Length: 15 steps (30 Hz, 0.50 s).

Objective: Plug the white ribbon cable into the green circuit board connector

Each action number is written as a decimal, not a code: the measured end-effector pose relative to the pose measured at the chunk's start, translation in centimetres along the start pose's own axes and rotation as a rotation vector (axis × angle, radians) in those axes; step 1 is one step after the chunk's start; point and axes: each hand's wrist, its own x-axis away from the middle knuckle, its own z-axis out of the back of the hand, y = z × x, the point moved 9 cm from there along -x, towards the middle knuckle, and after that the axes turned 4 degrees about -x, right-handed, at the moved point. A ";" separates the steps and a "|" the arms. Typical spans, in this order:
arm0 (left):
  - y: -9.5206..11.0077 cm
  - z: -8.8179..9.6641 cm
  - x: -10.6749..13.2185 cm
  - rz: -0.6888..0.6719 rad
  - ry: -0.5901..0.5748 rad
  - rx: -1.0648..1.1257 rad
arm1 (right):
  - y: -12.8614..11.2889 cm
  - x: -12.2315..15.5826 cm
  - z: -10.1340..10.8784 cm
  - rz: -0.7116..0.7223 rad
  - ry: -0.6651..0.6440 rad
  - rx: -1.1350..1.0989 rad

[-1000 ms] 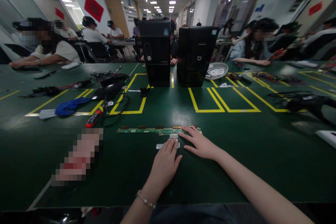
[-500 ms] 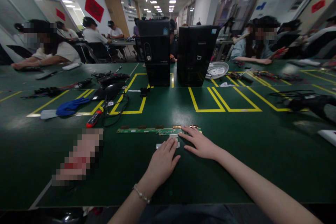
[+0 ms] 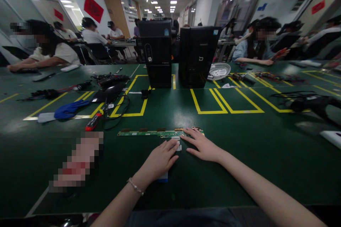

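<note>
Two bare hands down on the bench, and the long, narrow green circuit board [image 3: 144, 133] lies right at the fingertips! Right hand [image 3: 204, 145]: fingers spread wide, tips on the board's right-hand stretch, thumb apart on the tabletop, nothing gripped. Left hand [image 3: 161, 158]: fingers stretched out close together, tips over the white flat cable [image 3: 179, 147] just below the board's white connector [image 3: 175, 138], thumb standing off. Are they pinching or merely pressing? Can't tell; the fingers hide it. Under the left palm peeks a blue-ended tab [image 3: 163, 178], probably that cable's other end.

Now, handling: the board looks light and stiff, but so slender that it could flex, with delicate-looking brown tabs along the edge farthest from the fingers. Best held by its bare ends or long edges. The cable should be thin, bendy and a touch slippery, safest taken flat near the plug.

Containers? Well beyond the right fingertips, a white perforated basket [image 3: 228, 68] holds something pale, too small to name.
</note>
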 end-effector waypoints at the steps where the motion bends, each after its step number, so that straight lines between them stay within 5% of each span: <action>1: 0.0 -0.1 0.0 0.008 0.003 0.004 | 0.0 0.0 0.0 -0.003 -0.004 0.003; 15: 0.6 -0.8 0.0 0.106 0.104 0.012 | -0.2 0.0 0.1 0.001 0.012 -0.017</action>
